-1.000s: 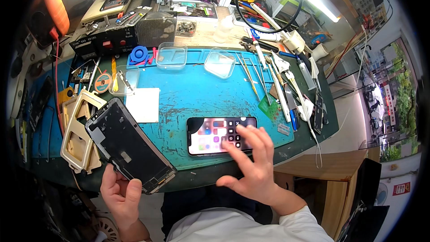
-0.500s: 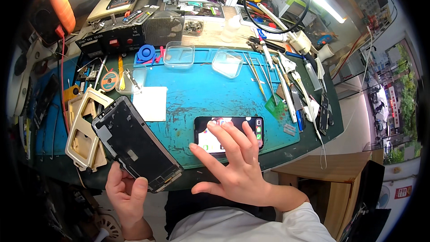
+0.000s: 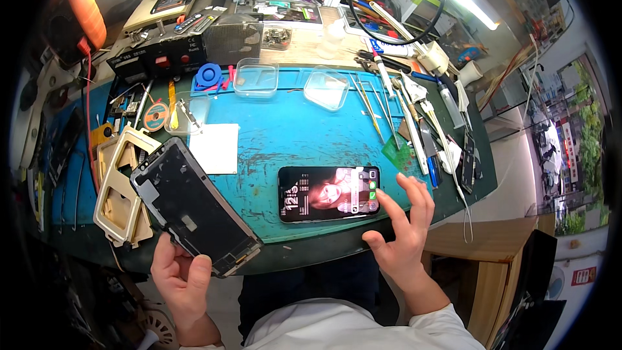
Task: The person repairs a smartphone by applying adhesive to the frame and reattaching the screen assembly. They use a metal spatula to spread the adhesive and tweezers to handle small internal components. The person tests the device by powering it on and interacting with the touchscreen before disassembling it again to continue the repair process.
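Note:
My left hand [image 3: 183, 279] pinches the lower corner of a detached phone screen [image 3: 194, 210], holding it tilted above the front left of the bench, its dark back side with flex cable toward me. A phone [image 3: 329, 194] lies on the blue mat, its display lit with a picture and a column of app icons at its right end. My right hand [image 3: 405, 236] is at that end of the phone, fingers spread and holding nothing. One fingertip is at or just over the icons; whether it touches the glass I cannot tell.
Beige moulds [image 3: 123, 185] lie left of the detached screen, behind them a white square pad [image 3: 214, 149]. Clear plastic boxes [image 3: 256, 78] stand along the mat's back. Tweezers [image 3: 368, 107] and several other tools crowd the right side. A black power unit [image 3: 159, 58] sits at back left.
My right hand has moved right, from over the middle of the phone to its right end, uncovering the display. The display now shows a different page. My left hand stays with the detached screen.

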Motion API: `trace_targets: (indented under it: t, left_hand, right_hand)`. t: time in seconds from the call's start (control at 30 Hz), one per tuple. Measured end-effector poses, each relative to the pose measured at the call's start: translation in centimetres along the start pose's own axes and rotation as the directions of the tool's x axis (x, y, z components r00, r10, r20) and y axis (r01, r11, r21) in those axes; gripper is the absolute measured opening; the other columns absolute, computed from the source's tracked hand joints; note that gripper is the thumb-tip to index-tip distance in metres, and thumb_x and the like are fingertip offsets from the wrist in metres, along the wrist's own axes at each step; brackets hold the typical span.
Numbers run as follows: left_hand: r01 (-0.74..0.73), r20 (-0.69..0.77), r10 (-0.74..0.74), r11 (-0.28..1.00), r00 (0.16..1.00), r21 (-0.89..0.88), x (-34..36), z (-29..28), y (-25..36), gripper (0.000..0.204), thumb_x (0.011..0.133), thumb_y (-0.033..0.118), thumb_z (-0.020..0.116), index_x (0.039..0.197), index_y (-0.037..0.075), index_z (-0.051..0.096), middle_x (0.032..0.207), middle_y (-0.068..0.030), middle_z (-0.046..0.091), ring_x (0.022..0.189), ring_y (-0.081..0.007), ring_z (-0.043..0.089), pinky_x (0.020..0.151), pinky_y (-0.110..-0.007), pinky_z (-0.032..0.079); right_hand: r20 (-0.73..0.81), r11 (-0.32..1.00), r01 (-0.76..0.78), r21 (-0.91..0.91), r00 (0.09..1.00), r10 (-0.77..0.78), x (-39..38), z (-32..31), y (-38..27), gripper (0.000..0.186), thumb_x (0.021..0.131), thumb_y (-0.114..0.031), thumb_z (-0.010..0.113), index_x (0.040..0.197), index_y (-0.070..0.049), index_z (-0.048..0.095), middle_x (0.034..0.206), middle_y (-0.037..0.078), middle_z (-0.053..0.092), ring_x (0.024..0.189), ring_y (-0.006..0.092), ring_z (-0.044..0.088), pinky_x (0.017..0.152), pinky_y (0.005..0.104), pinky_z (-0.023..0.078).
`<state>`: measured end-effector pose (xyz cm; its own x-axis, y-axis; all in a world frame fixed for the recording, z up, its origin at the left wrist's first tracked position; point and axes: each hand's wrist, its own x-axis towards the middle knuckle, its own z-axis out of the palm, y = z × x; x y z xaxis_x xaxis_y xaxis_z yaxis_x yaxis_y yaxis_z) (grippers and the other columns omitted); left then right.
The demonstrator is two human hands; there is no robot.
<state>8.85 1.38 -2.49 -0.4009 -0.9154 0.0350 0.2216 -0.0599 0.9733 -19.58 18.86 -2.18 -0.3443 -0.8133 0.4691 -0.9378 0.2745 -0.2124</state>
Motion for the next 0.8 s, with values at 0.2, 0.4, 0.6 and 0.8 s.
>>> trace_targets:
  t: [0.2, 0.4, 0.6, 0.8]
  left_hand:
    - [-0.031, 0.001, 0.031, 0.999, 1.000, 0.040, 0.0, -0.6, -0.8, 0.059, 0.096, 0.017, 0.073, 0.143, -0.011, 0.050, 0.124, -0.0137, 0.068, 0.108, -0.0146, 0.065, 0.097, -0.028, 0.051]
    - [-0.042, 0.014, 0.042, 0.998, 0.999, 0.040, -0.1, -1.1, -1.1, 0.062, 0.097, 0.013, 0.072, 0.147, -0.013, 0.045, 0.126, -0.0155, 0.067, 0.111, -0.0156, 0.065, 0.099, -0.029, 0.050]
    - [-0.043, 0.038, 0.042, 0.999, 0.998, 0.018, 0.0, -1.2, -1.0, 0.062, 0.097, 0.010, 0.070, 0.148, -0.013, 0.043, 0.126, -0.0161, 0.067, 0.111, -0.0157, 0.064, 0.098, -0.029, 0.051]
    - [-0.015, 0.037, 0.015, 1.000, 0.999, 0.013, 0.2, -0.7, -0.7, 0.062, 0.097, 0.010, 0.071, 0.148, -0.012, 0.044, 0.125, -0.0147, 0.067, 0.110, -0.0151, 0.064, 0.097, -0.028, 0.051]
  right_hand:
    - [-0.010, 1.000, -0.022, 0.008, 1.000, 0.022, -0.3, -0.3, 0.5, 0.069, 0.094, -0.063, 0.068, 0.128, -0.003, 0.071, 0.148, 0.021, 0.053, 0.139, 0.0423, 0.045, 0.118, 0.0606, 0.032]
    - [0.009, 1.000, -0.022, 0.001, 1.000, 0.022, -0.1, -0.2, 0.1, 0.071, 0.093, -0.064, 0.068, 0.130, -0.004, 0.071, 0.149, 0.021, 0.051, 0.141, 0.0416, 0.044, 0.118, 0.0601, 0.031]
    - [0.071, 1.000, 0.013, 0.010, 0.997, -0.014, 0.8, 0.1, -2.1, 0.072, 0.092, -0.067, 0.067, 0.133, -0.008, 0.071, 0.149, 0.020, 0.051, 0.140, 0.0409, 0.044, 0.119, 0.0600, 0.030]
    - [0.089, 0.957, 0.169, 0.237, 0.977, -0.194, 2.1, 0.7, -5.6, 0.072, 0.090, -0.067, 0.068, 0.138, -0.013, 0.070, 0.153, 0.016, 0.051, 0.140, 0.0358, 0.044, 0.118, 0.0591, 0.032]
